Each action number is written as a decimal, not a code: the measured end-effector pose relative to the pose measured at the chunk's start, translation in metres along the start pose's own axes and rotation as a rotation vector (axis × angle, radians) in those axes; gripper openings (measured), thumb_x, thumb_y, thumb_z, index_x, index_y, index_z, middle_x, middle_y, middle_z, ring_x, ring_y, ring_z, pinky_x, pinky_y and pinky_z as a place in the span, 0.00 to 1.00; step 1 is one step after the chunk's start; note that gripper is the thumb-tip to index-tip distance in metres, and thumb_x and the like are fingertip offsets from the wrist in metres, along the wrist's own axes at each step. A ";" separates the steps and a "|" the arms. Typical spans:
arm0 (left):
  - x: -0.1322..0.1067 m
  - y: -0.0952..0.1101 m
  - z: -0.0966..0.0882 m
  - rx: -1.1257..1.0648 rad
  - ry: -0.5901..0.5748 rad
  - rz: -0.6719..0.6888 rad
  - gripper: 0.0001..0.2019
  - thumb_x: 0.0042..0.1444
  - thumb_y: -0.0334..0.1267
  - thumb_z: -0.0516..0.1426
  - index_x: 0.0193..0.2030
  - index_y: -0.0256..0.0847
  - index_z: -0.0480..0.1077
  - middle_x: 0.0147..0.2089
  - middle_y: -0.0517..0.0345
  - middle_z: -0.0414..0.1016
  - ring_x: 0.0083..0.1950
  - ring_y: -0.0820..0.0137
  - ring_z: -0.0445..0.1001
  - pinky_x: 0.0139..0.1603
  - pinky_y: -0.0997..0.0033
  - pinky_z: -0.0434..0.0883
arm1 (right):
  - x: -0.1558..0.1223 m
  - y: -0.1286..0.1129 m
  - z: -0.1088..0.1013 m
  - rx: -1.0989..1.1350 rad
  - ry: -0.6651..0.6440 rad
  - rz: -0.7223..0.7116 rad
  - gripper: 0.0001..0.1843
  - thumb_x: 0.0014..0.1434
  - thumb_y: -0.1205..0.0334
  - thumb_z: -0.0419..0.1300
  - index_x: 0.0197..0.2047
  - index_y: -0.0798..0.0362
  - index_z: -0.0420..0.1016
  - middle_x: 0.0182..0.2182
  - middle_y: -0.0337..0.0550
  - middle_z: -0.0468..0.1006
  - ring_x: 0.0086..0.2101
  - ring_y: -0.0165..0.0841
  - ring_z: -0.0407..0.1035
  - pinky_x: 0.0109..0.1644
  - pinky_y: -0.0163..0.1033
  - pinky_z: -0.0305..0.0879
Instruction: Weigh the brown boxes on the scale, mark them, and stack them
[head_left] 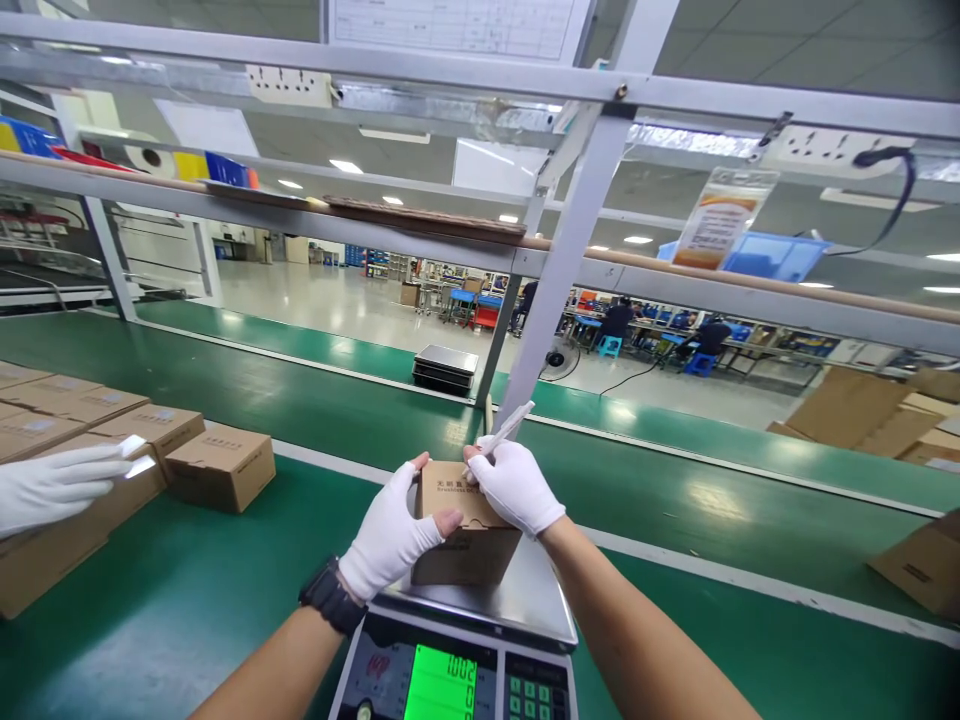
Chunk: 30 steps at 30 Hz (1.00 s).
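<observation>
the single view comes from a camera worn on the person's head, facing forward and tilted down over a green matted workbench (187,600). it sits close: the white-gloved left hand (390,535) and white-gloved right hand (517,485), which pinches a slim white stick (510,428), meet on a small brown cardboard box (472,550) low at centre, above a steel-topped weighing scale (525,600) cut off by the bottom edge. grey metal frame rails (570,250) cross the upper half, with the factory hall far beyond.
</observation>
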<state>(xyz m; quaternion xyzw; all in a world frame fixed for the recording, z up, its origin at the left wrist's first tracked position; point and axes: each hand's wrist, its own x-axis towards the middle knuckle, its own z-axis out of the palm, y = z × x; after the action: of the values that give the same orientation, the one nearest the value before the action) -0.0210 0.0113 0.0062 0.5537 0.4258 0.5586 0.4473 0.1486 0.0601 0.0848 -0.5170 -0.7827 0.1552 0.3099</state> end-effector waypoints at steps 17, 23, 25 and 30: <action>0.002 -0.001 -0.001 0.063 0.010 0.020 0.48 0.40 0.55 0.68 0.65 0.37 0.54 0.61 0.43 0.64 0.61 0.54 0.65 0.63 0.54 0.65 | -0.002 0.000 0.001 -0.024 0.023 0.056 0.16 0.63 0.57 0.52 0.25 0.51 0.69 0.26 0.42 0.77 0.31 0.36 0.71 0.38 0.36 0.61; 0.001 -0.003 -0.001 0.071 0.016 0.016 0.48 0.40 0.55 0.68 0.65 0.38 0.54 0.62 0.43 0.63 0.62 0.55 0.64 0.64 0.54 0.64 | -0.003 0.004 0.003 -0.026 0.045 0.047 0.16 0.62 0.57 0.52 0.25 0.51 0.70 0.25 0.41 0.76 0.30 0.36 0.70 0.37 0.36 0.61; 0.001 -0.003 0.000 0.059 0.012 0.014 0.48 0.40 0.54 0.68 0.65 0.38 0.54 0.62 0.43 0.62 0.62 0.55 0.64 0.64 0.55 0.64 | -0.002 0.004 0.004 -0.035 0.072 0.061 0.16 0.62 0.57 0.52 0.25 0.51 0.70 0.26 0.41 0.76 0.30 0.36 0.71 0.38 0.37 0.61; 0.005 -0.002 -0.001 0.064 0.006 0.014 0.50 0.40 0.56 0.68 0.65 0.36 0.53 0.62 0.41 0.61 0.62 0.53 0.64 0.64 0.54 0.64 | 0.000 0.005 0.002 -0.010 0.080 0.068 0.16 0.60 0.57 0.52 0.23 0.51 0.69 0.25 0.41 0.76 0.29 0.37 0.70 0.36 0.37 0.60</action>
<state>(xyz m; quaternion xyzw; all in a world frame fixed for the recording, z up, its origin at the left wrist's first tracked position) -0.0215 0.0171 0.0052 0.5690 0.4410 0.5497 0.4239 0.1511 0.0624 0.0800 -0.5507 -0.7525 0.1409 0.3327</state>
